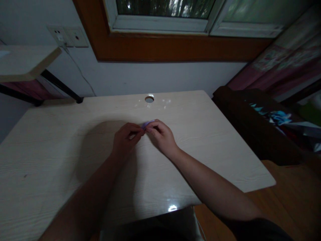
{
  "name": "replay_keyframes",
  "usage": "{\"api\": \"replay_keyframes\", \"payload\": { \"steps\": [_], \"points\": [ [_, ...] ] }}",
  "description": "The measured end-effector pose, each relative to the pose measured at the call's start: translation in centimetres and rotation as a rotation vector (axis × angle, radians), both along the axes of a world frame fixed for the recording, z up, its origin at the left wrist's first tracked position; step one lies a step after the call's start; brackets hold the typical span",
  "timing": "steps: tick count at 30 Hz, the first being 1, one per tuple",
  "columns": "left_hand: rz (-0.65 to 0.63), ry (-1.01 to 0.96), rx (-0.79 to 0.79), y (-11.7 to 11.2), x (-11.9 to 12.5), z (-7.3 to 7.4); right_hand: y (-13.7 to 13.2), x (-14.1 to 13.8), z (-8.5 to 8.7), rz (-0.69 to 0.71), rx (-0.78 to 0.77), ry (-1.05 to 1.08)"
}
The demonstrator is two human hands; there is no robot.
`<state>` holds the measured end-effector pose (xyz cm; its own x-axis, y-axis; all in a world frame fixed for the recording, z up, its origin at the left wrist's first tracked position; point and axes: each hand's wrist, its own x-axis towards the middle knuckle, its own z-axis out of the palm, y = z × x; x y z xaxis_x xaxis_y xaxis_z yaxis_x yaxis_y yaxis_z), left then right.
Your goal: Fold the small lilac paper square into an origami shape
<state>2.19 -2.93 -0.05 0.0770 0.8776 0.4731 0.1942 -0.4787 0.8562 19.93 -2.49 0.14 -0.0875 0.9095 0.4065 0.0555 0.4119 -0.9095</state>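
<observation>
Over the middle of the pale desk [100, 194], my two hands meet at the fingertips around a small light-purple piece [147, 124]. My left hand [126, 137] pinches its near left end between thumb and forefinger. The thumb and fingers of my right hand [162, 135] close on its right side. Most of the piece is hidden by the fingers, so I cannot tell whether it is paper, cloth or something else.
A round cable hole [149, 99] lies beyond my hands near the desk's back edge. At the left, a raised shelf [27, 62] stands on dark legs. Wall sockets [67, 36] hold a plugged-in cable. Right of the desk is dark brown furniture [250, 124] with crumpled items.
</observation>
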Motion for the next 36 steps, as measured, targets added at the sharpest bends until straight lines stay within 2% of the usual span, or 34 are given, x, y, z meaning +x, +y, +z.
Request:
{"api": "replay_keyframes", "payload": {
  "steps": [6, 14, 21, 28, 36],
  "points": [
    [0.011, 0.019, -0.024, 0.0, 0.1, 0.2, 0.0, -0.3, 0.0, 0.025, -0.107, 0.136],
    [-0.062, -0.131, -0.233, -0.3, 0.3, -0.1, 0.0, -0.2, 0.0, 0.069, -0.139, 0.145],
    [-0.092, -0.282, -0.333, 0.1, 0.5, -0.9, 0.2, -0.1, -0.5, 0.068, -0.131, 0.108],
    [-0.12, -0.329, -0.382, 0.3, 0.6, -0.8, 0.3, -0.2, -1.0, 0.112, -0.158, 0.155],
    [-0.157, -0.332, -0.407, 0.2, 0.8, -0.2, 0.6, -0.3, -1.4, 0.131, -0.1, 0.197]
  ]
}}
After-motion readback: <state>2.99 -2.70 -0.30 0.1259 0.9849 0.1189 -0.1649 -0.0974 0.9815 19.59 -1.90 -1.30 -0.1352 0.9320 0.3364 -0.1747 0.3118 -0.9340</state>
